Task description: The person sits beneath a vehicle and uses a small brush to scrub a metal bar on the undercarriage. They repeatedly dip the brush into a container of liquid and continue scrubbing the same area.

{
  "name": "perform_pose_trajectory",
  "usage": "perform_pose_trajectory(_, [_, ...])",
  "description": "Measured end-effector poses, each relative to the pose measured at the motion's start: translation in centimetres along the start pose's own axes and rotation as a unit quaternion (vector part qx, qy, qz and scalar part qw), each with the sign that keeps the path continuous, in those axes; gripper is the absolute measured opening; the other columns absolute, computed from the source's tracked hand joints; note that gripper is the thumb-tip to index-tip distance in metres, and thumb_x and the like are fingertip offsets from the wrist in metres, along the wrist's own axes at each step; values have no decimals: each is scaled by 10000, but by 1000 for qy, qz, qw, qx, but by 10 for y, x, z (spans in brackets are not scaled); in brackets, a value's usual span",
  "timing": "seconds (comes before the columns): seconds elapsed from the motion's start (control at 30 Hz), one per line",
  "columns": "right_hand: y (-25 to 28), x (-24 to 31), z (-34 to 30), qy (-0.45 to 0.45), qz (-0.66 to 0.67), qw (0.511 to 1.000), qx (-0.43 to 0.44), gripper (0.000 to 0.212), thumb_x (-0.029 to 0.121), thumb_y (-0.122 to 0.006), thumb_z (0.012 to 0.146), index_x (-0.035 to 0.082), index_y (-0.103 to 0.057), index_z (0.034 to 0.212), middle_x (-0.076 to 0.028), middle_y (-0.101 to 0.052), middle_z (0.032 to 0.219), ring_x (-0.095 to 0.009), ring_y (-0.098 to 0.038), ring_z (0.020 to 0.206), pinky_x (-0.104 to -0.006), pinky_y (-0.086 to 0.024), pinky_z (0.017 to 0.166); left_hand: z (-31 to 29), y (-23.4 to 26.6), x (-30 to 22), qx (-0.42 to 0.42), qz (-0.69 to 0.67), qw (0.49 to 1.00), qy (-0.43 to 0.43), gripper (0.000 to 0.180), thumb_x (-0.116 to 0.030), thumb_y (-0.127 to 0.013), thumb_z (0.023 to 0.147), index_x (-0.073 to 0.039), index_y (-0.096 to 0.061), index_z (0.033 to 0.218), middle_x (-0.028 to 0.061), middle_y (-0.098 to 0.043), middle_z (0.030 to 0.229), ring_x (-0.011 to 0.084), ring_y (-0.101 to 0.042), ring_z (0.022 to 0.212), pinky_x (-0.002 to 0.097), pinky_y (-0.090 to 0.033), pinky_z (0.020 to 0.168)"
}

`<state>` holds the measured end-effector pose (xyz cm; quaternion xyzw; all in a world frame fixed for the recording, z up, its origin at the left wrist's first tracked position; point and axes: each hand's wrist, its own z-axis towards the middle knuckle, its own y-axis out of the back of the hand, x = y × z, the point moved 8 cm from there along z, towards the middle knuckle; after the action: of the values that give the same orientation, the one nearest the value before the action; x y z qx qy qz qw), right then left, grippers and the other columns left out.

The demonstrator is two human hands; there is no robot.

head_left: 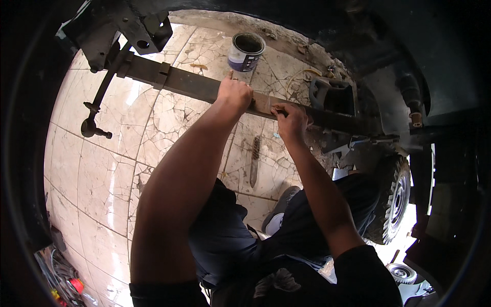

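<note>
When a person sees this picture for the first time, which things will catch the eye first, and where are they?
Probably the long dark metal bar comes first, slanting across the upper middle, with the left hand and the right hand at it. Next is the open can, white and bluish-purple, upright on the cracked tile floor beyond the bar. The treaded wheel stands out at the right.

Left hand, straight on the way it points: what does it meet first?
Likely the open can, beyond the metal bar at the left hand. Depth is unclear: the can looks lower, so the hand could pass above.
</note>
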<state>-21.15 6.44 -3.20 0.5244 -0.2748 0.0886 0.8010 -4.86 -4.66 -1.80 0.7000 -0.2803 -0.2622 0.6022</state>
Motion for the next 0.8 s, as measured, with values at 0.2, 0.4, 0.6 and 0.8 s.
perform_pose_trajectory(0.2, [-3,1,43,-92,-45,995,9,205,319,-839,890,167,-847,1028,-96,-795,1042,-328,-740,972,-460,-572,857,3,6,-14,56,-31,996,59,327,-209,-541,1039,-215,-835,1181,53,-793,1266,224,-734,1233,472,-301,1285])
perform_pose_trajectory(0.4, [2,5,-1,-17,-46,999,16,217,340,-856,880,172,-853,1016,-98,-803,983,-327,-748,975,-455,-555,898,-4,-4,2,9,-23,999,44,329,-164,-507,1049,-137,-793,1209,86,-794,1227,264,-741,1193,426,-441,1179])
perform_pose_trajectory(0.6, [1,15,39,-29,-59,997,-36,138,257,-838,886,180,-847,1001,-120,-790,963,-359,-740,949,-477,-550,854,2,9,-14,40,-46,996,70,339,-177,-503,1042,-147,-821,1156,93,-800,1216,254,-750,1188,483,-295,1288])
perform_pose_trajectory(0.8, [1,4,-5,-17,-56,998,8,213,323,-898,844,197,-851,1009,-85,-815,969,-309,-725,1035,-498,-500,935,-3,7,-12,66,-41,994,72,350,-198,-507,1036,-157,-831,1159,94,-799,1236,244,-753,1192,502,-272,1297])
